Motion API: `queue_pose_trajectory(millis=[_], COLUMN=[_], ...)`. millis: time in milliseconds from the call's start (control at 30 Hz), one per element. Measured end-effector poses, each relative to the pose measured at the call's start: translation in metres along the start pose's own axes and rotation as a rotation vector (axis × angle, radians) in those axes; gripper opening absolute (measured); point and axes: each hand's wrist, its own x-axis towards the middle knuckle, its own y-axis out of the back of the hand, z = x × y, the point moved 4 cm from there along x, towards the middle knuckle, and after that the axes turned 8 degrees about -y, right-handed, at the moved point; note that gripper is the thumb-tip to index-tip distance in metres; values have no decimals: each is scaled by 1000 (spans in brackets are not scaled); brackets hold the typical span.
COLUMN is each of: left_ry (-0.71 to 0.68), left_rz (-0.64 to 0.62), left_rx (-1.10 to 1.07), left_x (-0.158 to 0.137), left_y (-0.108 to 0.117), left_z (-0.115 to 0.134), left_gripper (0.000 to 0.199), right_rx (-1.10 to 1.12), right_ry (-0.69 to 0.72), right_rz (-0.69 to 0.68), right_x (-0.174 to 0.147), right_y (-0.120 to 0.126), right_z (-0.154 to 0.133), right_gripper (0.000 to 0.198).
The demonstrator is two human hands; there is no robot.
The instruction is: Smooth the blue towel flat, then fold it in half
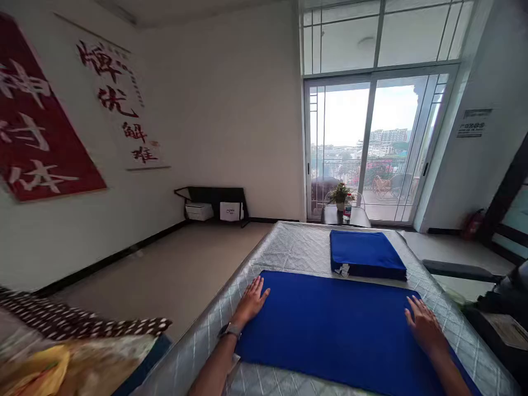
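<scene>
A broad rectangular sheet of deep blue cloth, smooth and matte with softly rounded far corners, lies flat across the near part of a silver-grey, diamond-quilted surface. The person's left hand rests palm down at the cloth's far left corner, its fingers stretched out and held fairly close together, the thumb a little apart. A band with a dark watch circles that wrist. The right hand is near the opposite edge, palm down, fingers extended and slightly spread, the thumb pointing inward over the fabric. The two hands are well apart, with the taut-looking blue expanse between them.

Just beyond the sheet sits a squared, layered stack of the same deep blue fabric, with small white tags showing at its near left corner. Past the quilted surface's far end, a small dark table carries a leafy potted plant and a clear plastic bottle with a red label. Behind them stands a metal-framed sliding glass door. At the lower left lies a rumpled dark brown cloth with white spots, beside crumpled yellow material.
</scene>
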Motion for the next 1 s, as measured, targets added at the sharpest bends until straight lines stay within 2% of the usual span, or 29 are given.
queue_pose_trajectory(millis=[100,200,300,400,500,667,1000], left_ry=[-167,-331,-463,-548,-598,-629,-609], left_rz=[9,-3,6,31,78,116,93], left_rx=[-87,-158,-197,-213,-177,-76,-53], left_x=[5,14,27,41,51,55,57], left_y=[-3,-11,-24,-43,-66,-92,-93], left_z=[37,87,145,193,216,215,213], left_gripper=[55,47,46,46,48,56,61], right_rx=[84,171,207,183,129,85,39], right_ry=[193,360,367,333,337,372,411], right_rz=[-54,-195,-335,-447,-509,-487,-459], right_x=[-2,-3,0,2,-3,-12,-12], right_y=[3,3,-5,-23,-45,-65,-69], right_z=[-59,-125,-184,-223,-236,-231,-231], right_gripper=[50,48,51,55,57,60,58])
